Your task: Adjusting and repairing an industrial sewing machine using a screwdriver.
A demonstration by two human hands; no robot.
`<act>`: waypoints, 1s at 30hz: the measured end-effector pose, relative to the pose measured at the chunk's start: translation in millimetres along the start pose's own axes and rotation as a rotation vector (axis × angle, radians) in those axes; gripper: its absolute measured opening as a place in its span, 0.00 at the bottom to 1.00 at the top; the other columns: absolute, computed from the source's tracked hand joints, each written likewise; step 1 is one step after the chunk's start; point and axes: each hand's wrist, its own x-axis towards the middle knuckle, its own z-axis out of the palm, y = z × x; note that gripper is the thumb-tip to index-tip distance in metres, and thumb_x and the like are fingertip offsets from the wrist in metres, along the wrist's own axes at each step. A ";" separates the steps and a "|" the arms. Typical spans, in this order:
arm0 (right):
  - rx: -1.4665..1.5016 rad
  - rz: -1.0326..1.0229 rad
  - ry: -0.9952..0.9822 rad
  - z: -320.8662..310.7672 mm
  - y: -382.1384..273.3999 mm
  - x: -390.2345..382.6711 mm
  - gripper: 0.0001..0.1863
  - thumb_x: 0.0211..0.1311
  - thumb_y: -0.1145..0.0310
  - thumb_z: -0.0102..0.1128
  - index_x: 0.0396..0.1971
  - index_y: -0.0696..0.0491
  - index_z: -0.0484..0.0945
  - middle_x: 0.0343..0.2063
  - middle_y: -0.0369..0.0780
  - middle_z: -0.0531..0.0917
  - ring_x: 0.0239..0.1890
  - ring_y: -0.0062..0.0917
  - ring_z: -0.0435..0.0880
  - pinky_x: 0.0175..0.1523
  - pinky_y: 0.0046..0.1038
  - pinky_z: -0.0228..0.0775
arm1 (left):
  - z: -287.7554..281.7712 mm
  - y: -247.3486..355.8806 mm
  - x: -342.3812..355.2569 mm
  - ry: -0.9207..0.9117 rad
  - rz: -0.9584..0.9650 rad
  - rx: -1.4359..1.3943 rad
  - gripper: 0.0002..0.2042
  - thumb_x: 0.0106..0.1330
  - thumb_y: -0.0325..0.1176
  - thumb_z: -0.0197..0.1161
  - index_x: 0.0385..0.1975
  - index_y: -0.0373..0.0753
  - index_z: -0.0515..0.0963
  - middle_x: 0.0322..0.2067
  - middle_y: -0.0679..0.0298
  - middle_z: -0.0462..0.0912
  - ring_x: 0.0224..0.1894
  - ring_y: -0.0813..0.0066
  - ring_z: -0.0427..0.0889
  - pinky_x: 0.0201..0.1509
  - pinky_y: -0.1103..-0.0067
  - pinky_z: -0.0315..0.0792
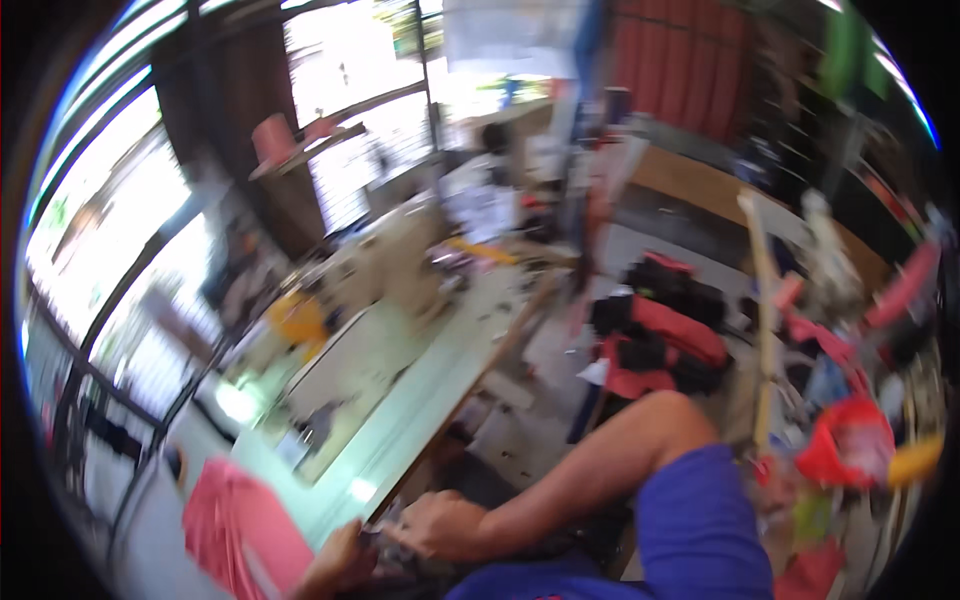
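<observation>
Close together at the lower middle are my left hand (345, 557) and my right hand (440, 525), by the front edge of a pale green sewing table (405, 415). The fingers of my right hand are curled closed, and my left hand is bent in a pinch facing them. Something small and dark shows between the two, too blurred to name. Pink cloth (235, 525) hangs over the table's near left end, beside my left hand. A cream sewing machine (385, 260) stands on the table beyond my hands, with a yellow piece (298, 318) at its head.
Pink and black cloth bundles (665, 335) are heaped to the right of the table. Farther right, a red bag (850, 440) lies among mixed cloth and a wooden bar (762, 320). A small shelf (310, 150) with a pink cone crosses the window at the far left.
</observation>
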 end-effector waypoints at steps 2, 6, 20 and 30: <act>-0.027 0.050 -0.002 0.6 2.2 -3.8 0.23 0.58 0.65 0.50 0.56 0.48 0.76 0.23 0.38 0.77 0.20 0.26 0.77 0.18 0.29 0.67 | -33.4 85.9 -25.0 -0.163 -0.074 0.015 0.16 0.59 0.34 0.61 0.43 0.33 0.71 0.38 0.42 0.80 0.44 0.43 0.79 0.45 0.58 0.72; 0.240 0.133 -0.278 -36.3 23.3 10.3 0.29 0.58 0.70 0.52 0.63 0.47 0.67 0.22 0.38 0.75 0.22 0.28 0.77 0.23 0.31 0.71 | -17.0 81.3 -26.6 0.479 0.203 -0.466 0.19 0.78 0.44 0.36 0.40 0.36 0.72 0.22 0.64 0.68 0.21 0.79 0.68 0.26 0.78 0.66; 1.135 0.369 -0.209 -8.2 20.9 16.5 0.25 0.60 0.64 0.64 0.54 0.55 0.69 0.28 0.42 0.78 0.30 0.31 0.82 0.31 0.35 0.73 | 28.8 53.2 -28.5 0.537 0.270 -1.237 0.25 0.77 0.52 0.31 0.42 0.36 0.70 0.20 0.69 0.66 0.19 0.84 0.61 0.23 0.86 0.59; 0.091 -0.067 0.008 -29.4 21.2 29.2 0.24 0.44 0.70 0.56 0.48 0.56 0.77 0.26 0.36 0.72 0.25 0.28 0.70 0.28 0.31 0.61 | 31.6 57.0 -28.9 0.502 0.068 -1.270 0.23 0.77 0.49 0.32 0.42 0.37 0.71 0.19 0.72 0.65 0.18 0.86 0.59 0.22 0.85 0.56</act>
